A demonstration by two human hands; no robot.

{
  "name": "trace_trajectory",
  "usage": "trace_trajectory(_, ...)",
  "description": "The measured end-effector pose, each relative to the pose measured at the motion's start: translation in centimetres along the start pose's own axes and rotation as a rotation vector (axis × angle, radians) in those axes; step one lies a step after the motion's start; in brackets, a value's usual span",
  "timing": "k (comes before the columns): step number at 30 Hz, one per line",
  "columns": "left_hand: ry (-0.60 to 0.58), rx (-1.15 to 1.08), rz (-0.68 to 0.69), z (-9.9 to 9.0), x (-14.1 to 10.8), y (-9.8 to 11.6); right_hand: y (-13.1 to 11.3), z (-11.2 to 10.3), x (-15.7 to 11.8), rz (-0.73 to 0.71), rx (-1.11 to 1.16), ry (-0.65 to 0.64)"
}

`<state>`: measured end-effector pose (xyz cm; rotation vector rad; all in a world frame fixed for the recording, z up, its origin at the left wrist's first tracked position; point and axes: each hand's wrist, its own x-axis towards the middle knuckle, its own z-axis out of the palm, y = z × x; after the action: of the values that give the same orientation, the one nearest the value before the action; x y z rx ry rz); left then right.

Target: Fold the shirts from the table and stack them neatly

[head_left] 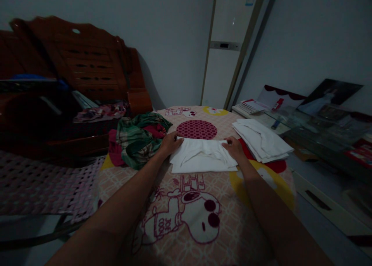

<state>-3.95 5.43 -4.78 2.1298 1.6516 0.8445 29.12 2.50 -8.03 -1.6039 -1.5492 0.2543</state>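
Observation:
A folded white shirt [205, 161] lies flat on the round table, its curved neckline facing up. My left hand [171, 144] pinches its far left corner between thumb and fingers. At the far right corner, my right hand [234, 147] grips the fabric the same way. Just right of that hand rests a second folded white garment [261, 140], set at an angle. Close to my left hand sits a crumpled heap of green plaid cloth [135, 140] with some magenta fabric in it.
A cartoon-printed cloth [174, 227] covers the table. To the left stand a wooden bench [87, 60] with clothes on it and a woven seat [43, 184]. A glass shelf [322, 138] holding photos and papers is on the right. Behind is a tall white appliance [222, 72].

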Motion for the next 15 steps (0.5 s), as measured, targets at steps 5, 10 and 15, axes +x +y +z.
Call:
trace_trajectory(5, 0.101, -0.053, -0.025, 0.1, -0.7, 0.6, -0.4, -0.4, 0.0, 0.000, 0.056, 0.123)
trace_trajectory(10, 0.130, 0.026, -0.108, 0.8, -1.1, 0.9, -0.7, -0.2, -0.2, 0.056, -0.120, 0.097)
trace_trajectory(15, 0.132, 0.177, -0.077, 1.2, -1.7, 1.4, -0.9, 0.2, -0.9, 0.009, -0.284, 0.060)
